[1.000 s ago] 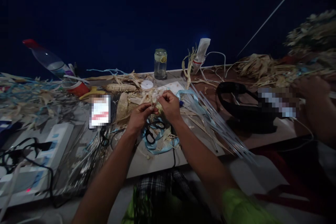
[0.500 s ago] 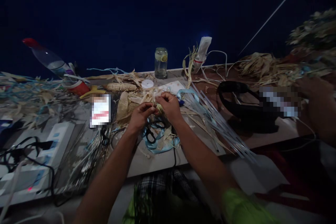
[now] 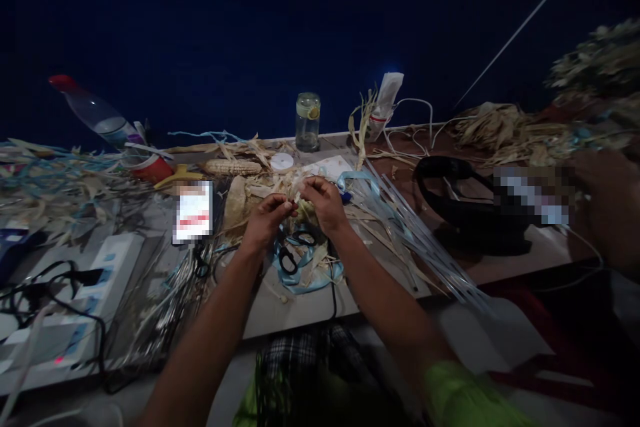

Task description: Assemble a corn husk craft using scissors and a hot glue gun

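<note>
Over the middle of the table, my left hand (image 3: 270, 219) is closed in a pinch, thumb against fingers; what sits at its tips is too small to make out. Close beside it, my right hand (image 3: 324, 203) pinches too, with something small and pale at its fingertips. A pale yellow-green piece like corn husk (image 3: 307, 213) shows below the right fingers; whether it is held I cannot tell. Under both hands lie black-handled scissors (image 3: 289, 260) and a loop of light blue ribbon (image 3: 303, 288). Dry husk scraps (image 3: 260, 188) are spread just beyond.
A corn cob (image 3: 233, 167) and glass jar (image 3: 307, 123) stand behind. Clear rods (image 3: 430, 250) lie right, near a black band-shaped object (image 3: 445, 203). A lit phone (image 3: 194, 213), wire bundle (image 3: 173, 307) and power strip (image 3: 113, 273) are left. Another person's blurred hand (image 3: 603, 193) is far right.
My fingertips have moved slightly apart, and the right hand has shifted a little to the right. The other person's hand at far right has moved.
</note>
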Action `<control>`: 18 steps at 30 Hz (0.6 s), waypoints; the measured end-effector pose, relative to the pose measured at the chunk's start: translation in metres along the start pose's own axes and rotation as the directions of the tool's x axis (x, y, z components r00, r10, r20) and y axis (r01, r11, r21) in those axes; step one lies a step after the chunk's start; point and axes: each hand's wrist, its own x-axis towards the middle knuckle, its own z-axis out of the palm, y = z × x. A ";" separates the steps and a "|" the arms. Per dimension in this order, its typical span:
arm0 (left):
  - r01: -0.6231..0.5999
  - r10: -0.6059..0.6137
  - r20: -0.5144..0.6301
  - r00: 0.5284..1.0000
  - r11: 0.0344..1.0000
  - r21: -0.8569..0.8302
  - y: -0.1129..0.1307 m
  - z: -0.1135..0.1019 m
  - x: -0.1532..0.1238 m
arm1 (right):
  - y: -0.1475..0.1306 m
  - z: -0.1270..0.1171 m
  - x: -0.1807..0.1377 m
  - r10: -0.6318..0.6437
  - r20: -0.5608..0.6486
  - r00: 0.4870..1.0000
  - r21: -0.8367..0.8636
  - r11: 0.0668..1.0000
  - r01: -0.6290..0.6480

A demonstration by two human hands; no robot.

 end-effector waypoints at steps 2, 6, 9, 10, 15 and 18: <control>-0.014 0.014 -0.005 1.000 1.000 0.002 -0.001 -0.001 0.001 | 0.000 0.000 -0.001 -0.017 0.039 0.999 -0.047 0.999 0.019; -0.043 0.043 -0.001 0.999 0.999 0.022 -0.003 -0.003 0.003 | 0.003 0.000 -0.002 -0.060 0.105 0.993 -0.144 0.987 0.075; -0.066 0.066 -0.002 0.998 0.997 0.044 -0.003 -0.002 0.003 | 0.005 0.001 -0.001 -0.091 0.081 0.993 -0.190 0.976 0.105; -0.069 0.069 -0.011 0.998 0.996 0.055 -0.003 -0.001 0.002 | 0.005 0.001 -0.001 -0.101 0.070 0.992 -0.202 0.973 0.114; -0.081 0.085 -0.043 0.995 0.992 0.101 -0.002 0.001 0.002 | 0.004 0.000 0.000 -0.134 0.047 0.990 -0.242 0.960 0.142; -0.104 0.109 -0.040 0.993 0.989 0.109 -0.004 -0.001 0.003 | 0.003 0.000 -0.001 -0.119 0.031 0.992 -0.233 0.965 0.123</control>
